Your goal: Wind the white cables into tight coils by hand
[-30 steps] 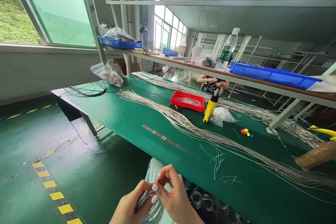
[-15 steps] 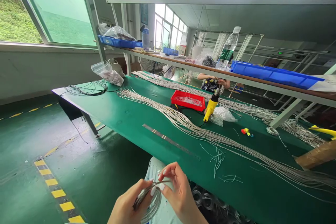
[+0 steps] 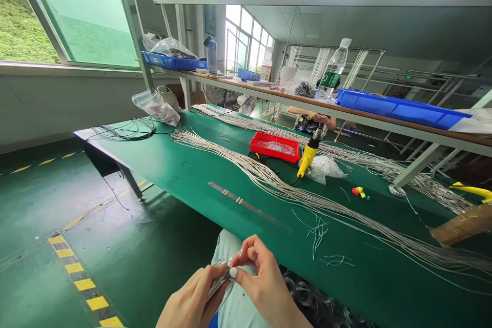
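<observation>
Silvery-grey coil of thin cable (image 3: 218, 287) was gripped in the person's left hand (image 3: 192, 294), pressed between the thumb and the fingers, which hid much of it. Its upper end poked out toward the right hand (image 3: 258, 283), whose thumb and bent forefinger pinched it there; whether they had one strand or several, I could not tell. Both hands were thus closed on the coil, which lay between them, above pale blue fabric (image 3: 242, 305) and just off the near edge of the green-topped desk (image 3: 165, 169). Nearest to the hands on that surface was a thin grey metal ruler (image 3: 251, 207), with loose pale wire offcuts (image 3: 319, 236) to its right. Behind these ran a long bundle of off-white cables (image 3: 240, 164), and beyond it, well apart from the coil, were a yellow heat gun (image 3: 307, 160) and a red plastic tray (image 3: 273, 154).
</observation>
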The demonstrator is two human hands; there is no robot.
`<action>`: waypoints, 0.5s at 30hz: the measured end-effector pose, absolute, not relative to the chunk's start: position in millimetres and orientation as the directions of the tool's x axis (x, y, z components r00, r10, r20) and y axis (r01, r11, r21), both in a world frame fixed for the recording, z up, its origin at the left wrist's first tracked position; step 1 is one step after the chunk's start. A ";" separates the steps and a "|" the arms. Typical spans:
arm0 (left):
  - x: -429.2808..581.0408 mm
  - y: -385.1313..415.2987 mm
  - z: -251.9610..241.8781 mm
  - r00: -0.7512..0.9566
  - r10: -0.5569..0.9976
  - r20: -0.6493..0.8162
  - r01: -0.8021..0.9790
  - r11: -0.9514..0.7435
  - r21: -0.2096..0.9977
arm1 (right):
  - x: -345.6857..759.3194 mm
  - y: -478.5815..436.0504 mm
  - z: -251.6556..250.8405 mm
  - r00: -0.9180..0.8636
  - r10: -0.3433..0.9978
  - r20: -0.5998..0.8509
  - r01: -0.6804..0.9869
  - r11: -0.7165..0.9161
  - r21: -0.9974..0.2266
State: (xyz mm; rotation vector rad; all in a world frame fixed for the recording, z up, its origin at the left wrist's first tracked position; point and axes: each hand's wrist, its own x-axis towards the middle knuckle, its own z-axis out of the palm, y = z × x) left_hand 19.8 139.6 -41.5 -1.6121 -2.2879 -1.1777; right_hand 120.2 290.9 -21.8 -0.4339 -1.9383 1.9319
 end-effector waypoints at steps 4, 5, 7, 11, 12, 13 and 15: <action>21.3 140.9 -37.8 -0.559 0.714 0.421 0.730 0.183 0.658 | 120.1 293.9 -18.1 -0.898 0.431 0.084 -0.050 0.088 -0.995; 21.6 140.9 -36.8 -0.581 0.701 0.413 0.707 0.183 0.683 | 119.9 294.3 -16.2 -0.901 0.422 0.105 -0.060 0.118 -0.991; 21.2 139.8 -35.4 -0.588 0.702 0.403 0.677 0.154 0.720 | 120.1 294.9 -11.3 -0.904 0.399 0.156 -0.080 0.202 -0.976; 20.6 137.7 -33.9 -0.626 0.701 0.343 0.591 0.139 0.794 | 124.0 298.6 1.0 -0.921 0.317 0.228 -0.125 0.313 -0.941; 21.5 137.9 -33.1 -0.643 0.697 0.317 0.558 0.142 0.818 | 125.4 300.5 3.7 -0.927 0.279 0.249 -0.158 0.311 -0.937; 22.9 138.3 -32.3 -0.659 0.693 0.293 0.521 0.140 0.842 | 126.9 302.6 5.7 -0.932 0.238 0.274 -0.194 0.310 -0.931; 26.1 139.4 -30.7 -0.689 0.682 0.243 0.442 0.130 0.888 | 129.3 307.4 6.8 -0.936 0.166 0.311 -0.246 0.324 -0.914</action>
